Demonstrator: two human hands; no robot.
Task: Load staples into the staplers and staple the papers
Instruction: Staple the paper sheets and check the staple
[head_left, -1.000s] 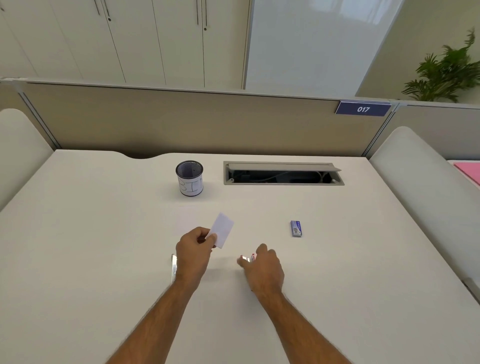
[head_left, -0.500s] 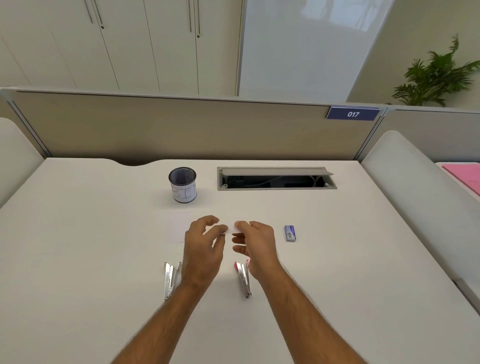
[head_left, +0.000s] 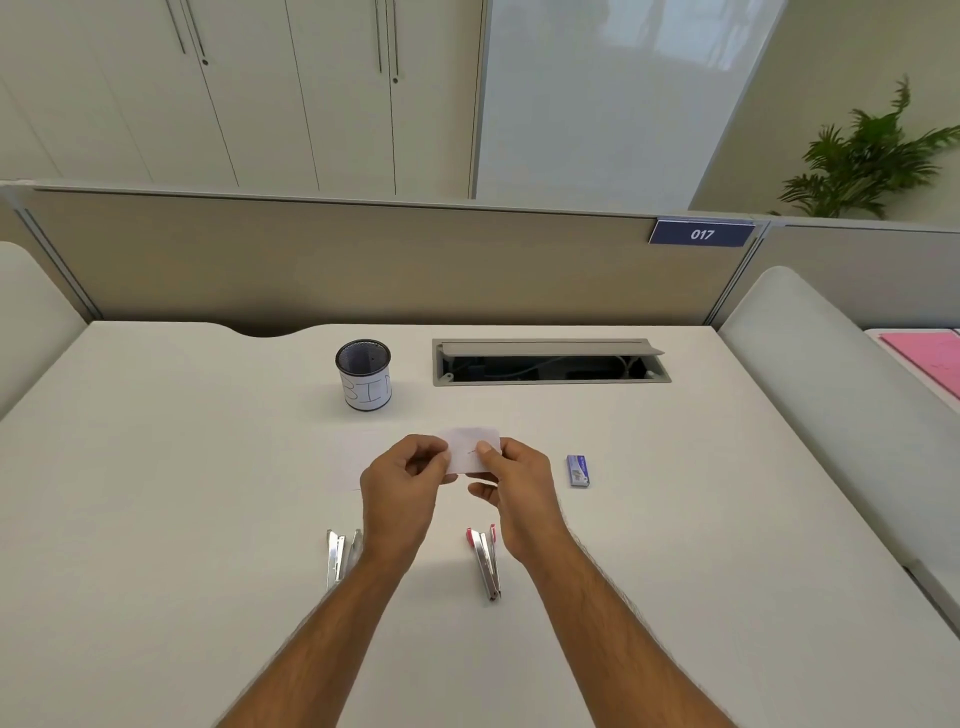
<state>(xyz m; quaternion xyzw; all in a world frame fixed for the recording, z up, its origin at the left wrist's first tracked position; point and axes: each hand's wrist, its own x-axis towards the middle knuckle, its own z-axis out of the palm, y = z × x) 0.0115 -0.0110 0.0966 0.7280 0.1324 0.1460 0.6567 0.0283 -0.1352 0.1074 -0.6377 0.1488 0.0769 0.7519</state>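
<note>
A small white paper slip (head_left: 470, 446) is held above the desk between both hands; a thin staple mark shows near its middle. My left hand (head_left: 402, 483) pinches its left edge and my right hand (head_left: 514, 480) pinches its right edge. More white paper (head_left: 358, 457) lies flat on the desk, partly hidden by my left hand. A silver stapler (head_left: 338, 557) lies open by my left wrist. A pink-tipped stapler (head_left: 485, 561) lies open between my forearms. A small blue staple box (head_left: 577, 470) sits to the right of my right hand.
A mesh cup (head_left: 363, 375) with a white label stands at the back centre. An open cable hatch (head_left: 550, 362) is set into the white desk (head_left: 156, 519) behind the hands. A beige partition (head_left: 363, 265) closes the far side. Pink sheets (head_left: 930, 358) lie on the neighbouring desk.
My right hand left the pink-tipped stapler on the desk and came up to the slip. Both hands now pinch the slip, which has turned to lie level in front of me.
</note>
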